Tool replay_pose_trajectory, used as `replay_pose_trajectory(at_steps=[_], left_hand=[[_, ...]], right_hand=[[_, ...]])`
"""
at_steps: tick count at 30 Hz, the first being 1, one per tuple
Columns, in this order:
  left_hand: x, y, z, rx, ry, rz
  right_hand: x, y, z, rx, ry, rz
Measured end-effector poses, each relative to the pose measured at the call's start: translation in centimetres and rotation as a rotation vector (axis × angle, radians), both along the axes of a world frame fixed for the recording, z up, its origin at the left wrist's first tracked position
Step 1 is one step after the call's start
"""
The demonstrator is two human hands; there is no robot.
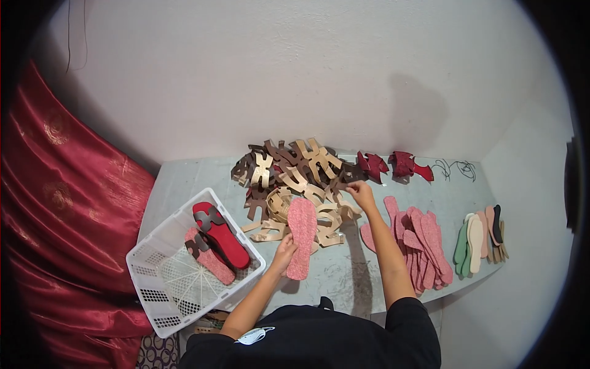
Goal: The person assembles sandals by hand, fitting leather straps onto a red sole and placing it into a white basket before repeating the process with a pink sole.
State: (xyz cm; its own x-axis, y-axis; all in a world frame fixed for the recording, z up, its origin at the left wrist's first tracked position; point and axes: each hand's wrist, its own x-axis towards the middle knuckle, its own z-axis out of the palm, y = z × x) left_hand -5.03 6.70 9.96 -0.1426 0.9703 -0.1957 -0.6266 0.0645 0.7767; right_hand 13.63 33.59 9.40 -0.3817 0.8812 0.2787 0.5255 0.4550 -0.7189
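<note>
My left hand (284, 255) is closed around the edge of a speckled pink insole (302, 230), held upright over the front of the table. Further back, the fingers of my right hand (361, 194) pinch the edge of a brown sandal upper (339, 185) at the right side of a heap. That heap mixes dark brown uppers (281, 154) with shiny beige ones (314, 161), cut with several strap ends. Part of the pinched piece is hidden among the others.
A white plastic basket (142, 289) at the left contains a red sole (227, 243) and a pink insole with grey-brown straps (212, 263). Pink insoles (424, 246) are piled at right, beside green, cream and black soles (474, 243). Dark red uppers (402, 165) lie at the back.
</note>
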Motion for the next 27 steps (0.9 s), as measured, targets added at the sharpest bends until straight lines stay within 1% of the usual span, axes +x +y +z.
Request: replay_pose_trajectory(at_steps=[2,4,6,8,10,12,14,16,18,20,22,23,25,27], left_hand=[[0.0,-0.3,0.8,0.002,0.008,0.024],[-0.1,-0.8,0.8,0.000,-0.002,0.075],[-0.6,-1.5,0.5,0.011,0.026,0.038],[-0.7,-2.2,0.9,-0.004,0.087,0.023],[-0.7,-2.9,1.7,0.020,0.094,0.028],[-0.8,-3.3,2.6,-0.008,0.088,-0.005],[-0.9,-3.4,2.9,0.006,0.092,-0.020],[-1.1,-3.3,3.1,0.018,0.098,-0.034],[-1.2,-3.0,3.4,0.027,0.098,-0.051],[-1.4,-2.8,3.9,0.020,0.114,-0.060],[-1.6,-2.4,4.4,0.015,0.131,-0.072],[-1.7,-2.2,4.5,0.025,0.146,-0.081],[-1.6,-1.7,5.1,0.034,0.160,-0.095],[-1.1,-1.4,5.9,-0.023,0.180,-0.176]], right_hand=[[0.2,0.2,1.9,0.074,0.157,-0.025],[0.2,0.3,3.3,0.097,0.189,-0.032],[0.3,0.3,4.7,0.137,0.374,-0.081],[0.5,-0.6,7.0,0.142,0.402,-0.098],[0.7,-1.2,8.7,0.325,0.491,-0.114],[0.9,-1.9,10.2,0.381,0.512,-0.136],[1.2,-2.6,11.5,0.218,0.570,-0.121],[1.8,-2.6,11.6,0.258,0.542,-0.097],[2.1,-2.9,12.0,0.159,0.674,-0.038],[2.6,-3.5,12.7,0.158,0.657,-0.013],[2.8,-4.9,14.3,0.038,0.645,0.038],[3.0,-5.8,15.3,0.016,0.582,0.073],[2.7,-8.2,17.2,-0.015,0.537,0.098],[2.0,-10.2,18.4,-0.076,0.489,0.149]])
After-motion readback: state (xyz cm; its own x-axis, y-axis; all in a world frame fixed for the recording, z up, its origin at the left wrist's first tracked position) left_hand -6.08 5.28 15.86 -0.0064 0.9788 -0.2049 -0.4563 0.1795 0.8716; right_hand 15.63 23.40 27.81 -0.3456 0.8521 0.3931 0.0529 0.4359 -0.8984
